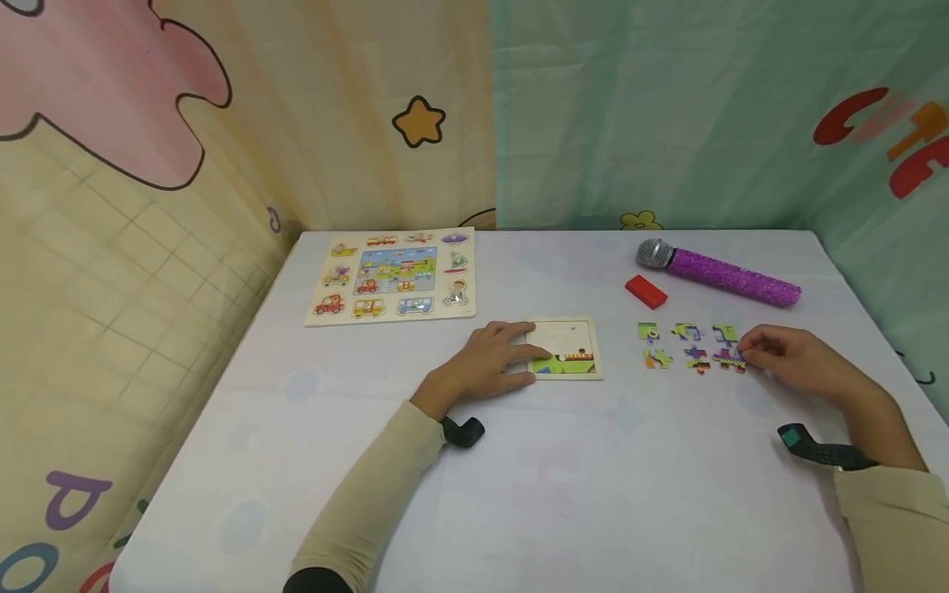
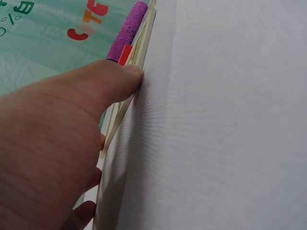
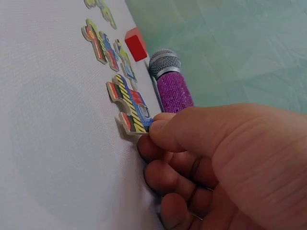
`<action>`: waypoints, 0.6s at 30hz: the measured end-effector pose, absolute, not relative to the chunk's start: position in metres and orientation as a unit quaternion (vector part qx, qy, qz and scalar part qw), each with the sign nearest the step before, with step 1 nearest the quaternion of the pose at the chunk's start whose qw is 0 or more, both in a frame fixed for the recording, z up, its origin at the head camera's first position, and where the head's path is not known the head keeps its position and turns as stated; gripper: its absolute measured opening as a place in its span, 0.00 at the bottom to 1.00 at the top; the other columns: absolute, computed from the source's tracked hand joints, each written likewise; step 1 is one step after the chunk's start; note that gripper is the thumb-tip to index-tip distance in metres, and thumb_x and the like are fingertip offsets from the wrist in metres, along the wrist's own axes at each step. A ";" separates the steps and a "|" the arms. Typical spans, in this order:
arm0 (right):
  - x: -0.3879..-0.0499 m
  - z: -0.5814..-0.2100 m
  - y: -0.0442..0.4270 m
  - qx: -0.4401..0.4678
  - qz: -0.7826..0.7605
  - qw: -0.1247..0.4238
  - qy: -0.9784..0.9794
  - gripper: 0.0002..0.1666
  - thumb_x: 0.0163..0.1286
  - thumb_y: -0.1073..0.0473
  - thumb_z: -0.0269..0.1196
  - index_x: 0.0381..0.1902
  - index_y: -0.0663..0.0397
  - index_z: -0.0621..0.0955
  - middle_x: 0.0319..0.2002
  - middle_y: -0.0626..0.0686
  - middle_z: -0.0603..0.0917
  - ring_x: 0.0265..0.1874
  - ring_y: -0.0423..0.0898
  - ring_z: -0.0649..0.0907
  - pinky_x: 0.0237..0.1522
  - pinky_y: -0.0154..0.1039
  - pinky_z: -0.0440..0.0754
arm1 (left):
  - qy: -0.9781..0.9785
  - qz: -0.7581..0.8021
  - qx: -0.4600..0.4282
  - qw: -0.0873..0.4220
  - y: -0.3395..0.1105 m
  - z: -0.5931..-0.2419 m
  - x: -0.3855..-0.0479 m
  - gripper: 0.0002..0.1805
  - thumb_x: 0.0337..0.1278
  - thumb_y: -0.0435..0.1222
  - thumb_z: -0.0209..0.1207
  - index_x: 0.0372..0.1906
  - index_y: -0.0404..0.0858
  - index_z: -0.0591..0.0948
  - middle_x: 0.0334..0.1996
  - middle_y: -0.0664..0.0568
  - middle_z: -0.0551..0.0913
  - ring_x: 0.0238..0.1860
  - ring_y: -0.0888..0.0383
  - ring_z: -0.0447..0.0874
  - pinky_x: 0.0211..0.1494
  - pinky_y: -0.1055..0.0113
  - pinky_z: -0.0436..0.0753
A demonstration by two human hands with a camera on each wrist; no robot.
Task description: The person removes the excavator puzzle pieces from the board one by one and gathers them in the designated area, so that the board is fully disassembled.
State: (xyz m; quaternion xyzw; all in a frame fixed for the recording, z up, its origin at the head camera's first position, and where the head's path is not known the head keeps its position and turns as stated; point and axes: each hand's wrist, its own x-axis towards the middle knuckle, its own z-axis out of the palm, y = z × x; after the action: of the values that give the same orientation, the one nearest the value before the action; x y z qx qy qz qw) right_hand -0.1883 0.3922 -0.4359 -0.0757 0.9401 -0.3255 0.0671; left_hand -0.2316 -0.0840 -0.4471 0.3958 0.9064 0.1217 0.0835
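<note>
My left hand (image 1: pixel 485 361) lies with fairly straight fingers over the left side of a small wooden puzzle board (image 1: pixel 597 371). Green pieces with a red and yellow strip show along the board's bottom; its upper part is pale. In the left wrist view the thumb (image 2: pixel 122 79) touches the board's near edge. At the right, my right hand (image 1: pixel 808 362) pinches the corner of a black-and-yellow striped puzzle piece (image 3: pixel 128 105) between thumb and forefinger, its edge slightly tilted off the table. Beside it, several loose pieces (image 1: pixel 697 357) lie in two rows.
Behind the loose pieces lie a red block (image 1: pixel 647 291) and a purple glittery microphone (image 1: pixel 730 276). A larger vehicle picture puzzle (image 1: pixel 467 284) sits at the back left of the white table (image 1: pixel 563 494). Printed curtains (image 1: pixel 630 107) hang behind the table and at its sides.
</note>
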 end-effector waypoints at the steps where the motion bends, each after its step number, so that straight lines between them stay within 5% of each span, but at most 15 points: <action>1: -0.189 -0.436 0.392 -0.081 -0.317 0.066 0.943 0.04 0.75 0.66 0.60 0.44 0.62 0.81 0.36 0.53 0.82 0.33 0.39 0.75 0.33 0.30 0.74 | 0.906 0.122 0.395 0.084 -0.084 -0.447 -0.231 0.25 0.72 0.56 0.54 0.71 0.64 0.73 0.79 0.53 0.54 0.74 0.48 0.54 0.70 0.49 0.60; 18: -0.191 -0.432 0.383 -0.130 -0.237 0.059 0.961 0.04 0.73 0.72 0.57 0.43 0.62 0.75 0.37 0.56 0.80 0.36 0.52 0.75 0.35 0.37 0.76 | 0.906 0.129 0.396 0.082 -0.084 -0.446 -0.230 0.25 0.72 0.55 0.55 0.71 0.64 0.74 0.79 0.53 0.55 0.73 0.47 0.55 0.69 0.49 0.61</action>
State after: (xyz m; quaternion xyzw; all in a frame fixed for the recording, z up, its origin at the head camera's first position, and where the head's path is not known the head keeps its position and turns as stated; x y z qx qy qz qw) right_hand -0.1914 0.3828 -0.4315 -0.1301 0.9610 -0.2370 0.0586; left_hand -0.2297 -0.0845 -0.4457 0.3957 0.9056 0.1287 0.0824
